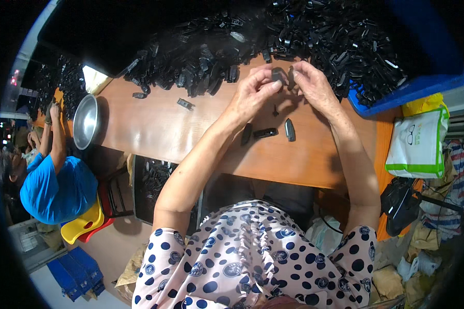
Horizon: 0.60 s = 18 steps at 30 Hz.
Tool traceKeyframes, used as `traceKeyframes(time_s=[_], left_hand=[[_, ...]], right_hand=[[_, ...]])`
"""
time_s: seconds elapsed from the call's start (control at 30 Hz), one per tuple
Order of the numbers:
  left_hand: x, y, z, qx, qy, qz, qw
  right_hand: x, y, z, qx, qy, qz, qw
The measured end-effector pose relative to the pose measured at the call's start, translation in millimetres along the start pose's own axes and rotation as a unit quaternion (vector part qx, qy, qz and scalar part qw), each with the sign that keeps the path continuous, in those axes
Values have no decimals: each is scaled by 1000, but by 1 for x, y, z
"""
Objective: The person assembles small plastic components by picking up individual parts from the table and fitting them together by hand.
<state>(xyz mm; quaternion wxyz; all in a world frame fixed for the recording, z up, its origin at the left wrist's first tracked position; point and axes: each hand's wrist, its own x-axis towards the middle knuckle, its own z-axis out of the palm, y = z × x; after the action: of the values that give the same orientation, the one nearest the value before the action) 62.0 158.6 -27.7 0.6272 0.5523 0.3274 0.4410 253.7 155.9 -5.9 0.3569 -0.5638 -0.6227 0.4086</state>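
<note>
We note the wooden table [154,123] as the largest item, filling the middle of the view. Along its far edge, from ten to one o'clock, lies a great heap of small black plastic parts [304,36]. At two o'clock a blue tray [412,87] holds the right end of that heap, its rim overhanging the table corner.

At three o'clock, just beside the table's right end, stands a white bag [416,147] with a green border and a small dark drawing of spectacles on its face; a yellow package [423,104] sits behind its top edge. Below it, at four o'clock, a black bag [401,203] hangs. At nine o'clock another person in a blue shirt [59,188] sits on a yellow-and-red chair [85,226], well apart from the work. A steel bowl [85,121] rests on the table's left end at ten o'clock.

Both hands meet at twelve o'clock, just before the heap. The left hand [252,95] pinches a small dark part [278,75] between thumb and fingertips; the right hand [312,85] closes its fingertips on the same part from the other side. Near six o'clock of the hands, three loose black pieces [267,133] lie on the bare wood, and one stray piece [185,104] lies further left.
</note>
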Motion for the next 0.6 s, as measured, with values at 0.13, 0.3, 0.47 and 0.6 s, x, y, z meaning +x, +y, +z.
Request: traceKeyframes(time_s=[0.13, 0.3, 0.47, 0.6], left_hand=[[0, 3, 16, -93, -73, -45, 992], [0, -11, 9, -298, 19, -57, 953], [-4, -13, 22, -287, 44, -85, 953], [-10, -1, 31, -162, 15, -87, 983]], right_hand=[[-18, 3, 0, -20, 5, 16, 1000], [-38, -6, -5, 301, 54, 54, 951], [-49, -3, 5, 244, 75, 87, 963], [-45, 5, 5, 267, 30, 104, 958]])
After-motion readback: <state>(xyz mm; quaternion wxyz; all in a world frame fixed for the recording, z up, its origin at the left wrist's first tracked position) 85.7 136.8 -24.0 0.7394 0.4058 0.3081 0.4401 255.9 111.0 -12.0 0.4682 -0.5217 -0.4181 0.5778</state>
